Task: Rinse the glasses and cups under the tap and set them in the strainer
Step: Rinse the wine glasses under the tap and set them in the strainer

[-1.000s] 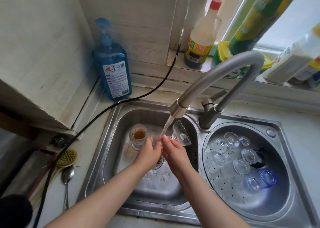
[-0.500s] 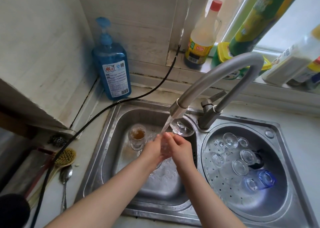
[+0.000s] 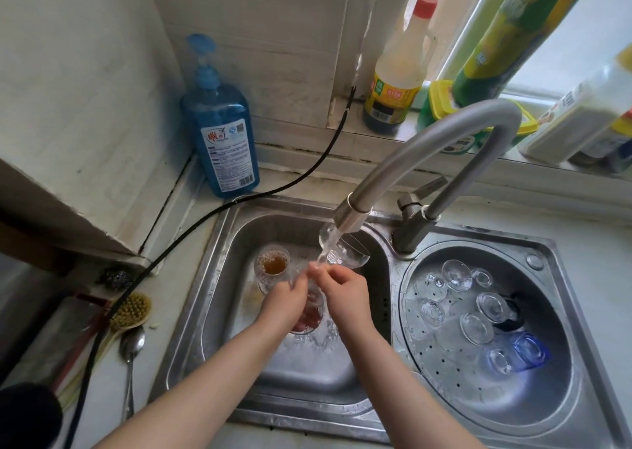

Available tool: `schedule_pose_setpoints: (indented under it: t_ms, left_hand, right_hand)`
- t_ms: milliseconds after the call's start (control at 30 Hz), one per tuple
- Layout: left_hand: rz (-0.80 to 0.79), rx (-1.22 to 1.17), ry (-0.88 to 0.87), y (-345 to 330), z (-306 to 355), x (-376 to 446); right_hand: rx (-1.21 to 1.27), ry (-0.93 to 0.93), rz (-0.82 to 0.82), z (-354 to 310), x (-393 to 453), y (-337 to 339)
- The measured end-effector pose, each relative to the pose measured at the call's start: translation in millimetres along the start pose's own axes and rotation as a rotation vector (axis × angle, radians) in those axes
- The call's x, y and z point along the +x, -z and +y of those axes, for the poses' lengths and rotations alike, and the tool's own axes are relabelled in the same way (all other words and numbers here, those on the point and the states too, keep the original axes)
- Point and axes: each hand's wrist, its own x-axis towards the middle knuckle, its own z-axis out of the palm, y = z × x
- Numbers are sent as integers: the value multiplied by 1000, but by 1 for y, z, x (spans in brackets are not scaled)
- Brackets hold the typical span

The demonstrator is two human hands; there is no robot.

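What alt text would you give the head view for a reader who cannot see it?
Both hands, left hand and right hand, hold a clear glass under the running tap in the left basin. A glass of brown liquid stands behind; rinsed glasses lie in the strainer at right.

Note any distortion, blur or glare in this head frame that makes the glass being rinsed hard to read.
Head view: wide-angle bending curves the window frame and the green bottle. Daylight from the window washes out the top right. The clear glass between the left hand and right hand is smeared by running water, so its outline is unclear. The strainer glasses show soft highlights.
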Motion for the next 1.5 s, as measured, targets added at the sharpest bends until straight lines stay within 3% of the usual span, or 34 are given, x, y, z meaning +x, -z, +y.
schedule_pose_setpoints:
  t_ms: [133,267,400,533,733,867,967,1167,1267,1333,1433,1500]
  left_hand:
    - [-20,-74,68,3,-1,-1]
    - [9,-42,109,2,1,-2]
    - [-59,-242,264,-5,-1,-10]
    - [-78,-262,274,-3,-5,-10]
    - [-86,-223,249,-2,-4,-8]
    - [-127,-291,275,0,4,-7]
    - [-196,-395,309,3,4,-9]
    - [-367,-567,403,5,-1,-16]
    - [-339,-343,316,6,-10,-17]
    - [-178,-234,156,6,-18,-16]
    - [40,-260,-98,13,-19,-11]
    - [36,-264,-174,15,-5,-6]
  right_hand:
    - [-6,-46,-107,0,3,-3]
    - [182,-181,-137,-2,8,-3]
    - [101,-152,-204,3,0,-5]
    - [-55,-158,-288,12,-7,-1]
    - [152,-203,-183,0,7,6]
    - [86,-200,-278,6,-3,4]
    - [145,-223,-352,5,-4,9]
    - [254,-231,-354,4,-2,9]
    - [175,-195,-311,5,-5,8]
    - [114,-146,-285,4,-6,6]
    - [91,-76,-219,2,-5,6]
    - [-14,-24,-170,2,-4,9]
